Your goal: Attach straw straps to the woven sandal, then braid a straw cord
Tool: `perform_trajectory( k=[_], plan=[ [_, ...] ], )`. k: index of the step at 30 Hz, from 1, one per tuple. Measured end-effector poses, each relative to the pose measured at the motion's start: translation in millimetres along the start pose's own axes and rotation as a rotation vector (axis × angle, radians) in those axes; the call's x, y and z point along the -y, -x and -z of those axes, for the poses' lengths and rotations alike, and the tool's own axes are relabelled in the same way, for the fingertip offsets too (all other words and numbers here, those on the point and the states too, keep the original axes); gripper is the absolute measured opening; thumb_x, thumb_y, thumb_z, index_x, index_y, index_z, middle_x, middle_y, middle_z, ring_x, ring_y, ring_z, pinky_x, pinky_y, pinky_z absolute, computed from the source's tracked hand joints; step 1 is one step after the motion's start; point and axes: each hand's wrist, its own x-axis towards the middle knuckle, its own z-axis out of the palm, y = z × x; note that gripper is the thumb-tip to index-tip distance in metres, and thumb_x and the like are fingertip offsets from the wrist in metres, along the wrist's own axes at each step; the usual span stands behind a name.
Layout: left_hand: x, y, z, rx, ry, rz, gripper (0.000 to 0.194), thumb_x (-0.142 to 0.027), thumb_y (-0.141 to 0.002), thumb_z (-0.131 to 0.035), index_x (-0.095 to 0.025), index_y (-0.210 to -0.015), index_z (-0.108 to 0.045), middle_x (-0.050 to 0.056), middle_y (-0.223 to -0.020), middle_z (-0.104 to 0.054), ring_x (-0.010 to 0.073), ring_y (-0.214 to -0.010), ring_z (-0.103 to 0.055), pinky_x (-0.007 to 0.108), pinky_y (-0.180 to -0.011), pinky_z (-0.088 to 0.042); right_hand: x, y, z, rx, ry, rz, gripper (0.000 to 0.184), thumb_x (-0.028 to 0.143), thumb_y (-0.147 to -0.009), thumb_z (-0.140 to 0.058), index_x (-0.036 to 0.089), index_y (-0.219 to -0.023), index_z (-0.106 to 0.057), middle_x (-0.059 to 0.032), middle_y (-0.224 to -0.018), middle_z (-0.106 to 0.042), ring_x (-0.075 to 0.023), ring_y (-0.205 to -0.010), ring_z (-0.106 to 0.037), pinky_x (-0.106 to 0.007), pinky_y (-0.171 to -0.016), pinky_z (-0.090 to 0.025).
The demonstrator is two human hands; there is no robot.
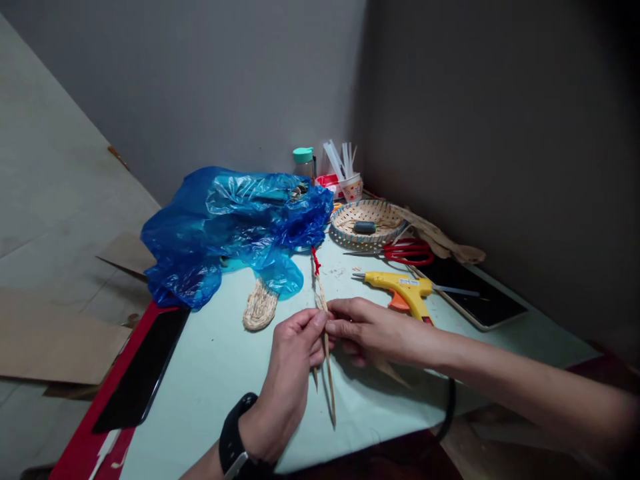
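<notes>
My left hand and my right hand meet near the front middle of the table, fingers pinched together. Between them they grip a braid of pale dried plant strips. Red string is knotted at its far end. Loose strip ends point down toward me from under my fingers, and another strip sticks out below my right hand. To the left of the braid lies an oval coiled piece of similar pale fibre, its far end beneath blue plastic. My fingertips partly cover the strips.
A blue plastic bag covers the back left. Toward the right lie a yellow glue gun, red-handled scissors, a tablet-like device and a woven basket holding a dark thread spool. A black phone-like slab lies left.
</notes>
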Motion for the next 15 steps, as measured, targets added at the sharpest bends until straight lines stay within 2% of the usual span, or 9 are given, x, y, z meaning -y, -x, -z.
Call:
perform_trajectory(
  k=[2, 5, 9, 12, 15],
  plan=[
    [0, 2, 2.3, 0.021, -0.036, 0.007, 0.023, -0.034, -0.080, -0.070, -0.013, -0.076, -0.063, -0.003, -0.060, -0.050, 0.0046, -0.047, -0.032, 0.017, -0.044, -0.020, -1, 0, -1, -0.019, 0.018, -0.013, 0.023, 0.029, -0.098, -0.042, 0.016, -0.082, -0.052, 0.0001, -0.070, -0.054, -0.0103, -0.054, -0.045, -0.021, -0.050, -0.037],
    [1, 5, 5.5, 0.043, -0.086, 0.017, 0.017, -0.029, -0.080, -0.068, -0.014, -0.078, -0.061, 0.000, -0.069, -0.057, 0.0061, -0.053, -0.038, 0.018, -0.047, -0.025, -6, -1, 2, -0.030, 0.055, 0.022, 0.030, 0.030, -0.096, -0.047, 0.015, -0.071, -0.053, 0.0007, -0.066, -0.050, -0.0111, -0.059, -0.043, -0.021, -0.054, -0.036],
    [1, 9, 6.7, 0.027, -0.173, -0.020, 0.012, -0.027, -0.085, -0.061, -0.016, -0.087, -0.056, -0.002, -0.070, -0.054, 0.0068, -0.055, -0.039, 0.019, -0.049, -0.026, -13, -4, 3, -0.057, 0.064, 0.070, 0.026, 0.028, -0.096, -0.047, 0.016, -0.074, -0.057, 0.0015, -0.065, -0.049, -0.0123, -0.062, -0.042, -0.022, -0.056, -0.035],
    [1, 10, 6.4, -0.004, -0.177, -0.044, 0.017, -0.023, -0.085, -0.058, -0.020, -0.097, -0.047, -0.004, -0.069, -0.055, 0.0091, -0.058, -0.046, 0.019, -0.051, -0.029, -15, -5, -1, -0.101, 0.060, 0.097, 0.027, 0.026, -0.095, -0.046, 0.017, -0.071, -0.054, 0.0021, -0.064, -0.048, -0.0122, -0.060, -0.042, -0.022, -0.057, -0.034],
    [0, 9, 6.3, -0.006, -0.216, -0.061, 0.021, -0.021, -0.086, -0.056, -0.023, -0.100, -0.040, -0.003, -0.073, -0.061, 0.0122, -0.066, -0.057, 0.023, -0.061, -0.039, -14, -4, -6, -0.136, 0.037, 0.116, 0.030, 0.024, -0.095, -0.046, 0.017, -0.066, -0.051, 0.0019, -0.063, -0.051, -0.0119, -0.059, -0.044, -0.023, -0.058, -0.035]
  ],
)
